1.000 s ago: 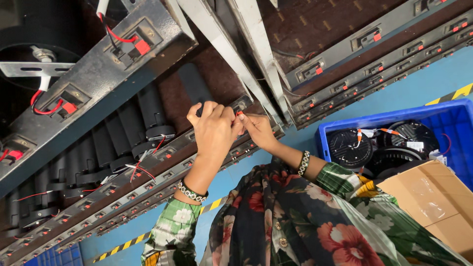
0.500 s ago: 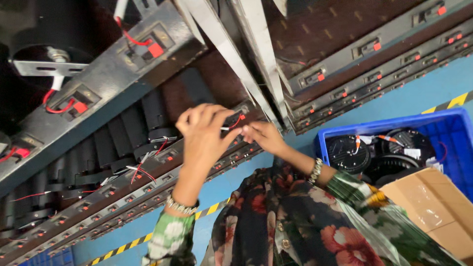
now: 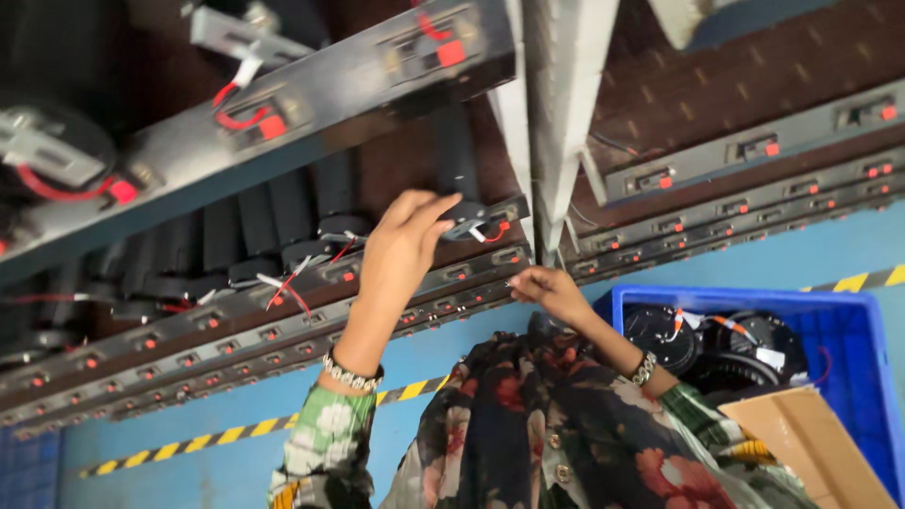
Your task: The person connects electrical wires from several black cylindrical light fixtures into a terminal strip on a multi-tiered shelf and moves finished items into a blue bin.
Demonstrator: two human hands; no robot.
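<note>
right hand [image 3: 551, 292] dropped to socket rail [image 3: 471, 273]; left hand [image 3: 401, 250] on black unit [image 3: 471, 221].

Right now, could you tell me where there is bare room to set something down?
Bare blue floor lies below the striped tape, left of the left hand. The blue bin is crowded with black round parts, and the rails are crowded with wires.

Motors [image 3: 702, 335] lie in the crate [image 3: 853, 320] (right of rails [image 3: 283, 330]).
</note>
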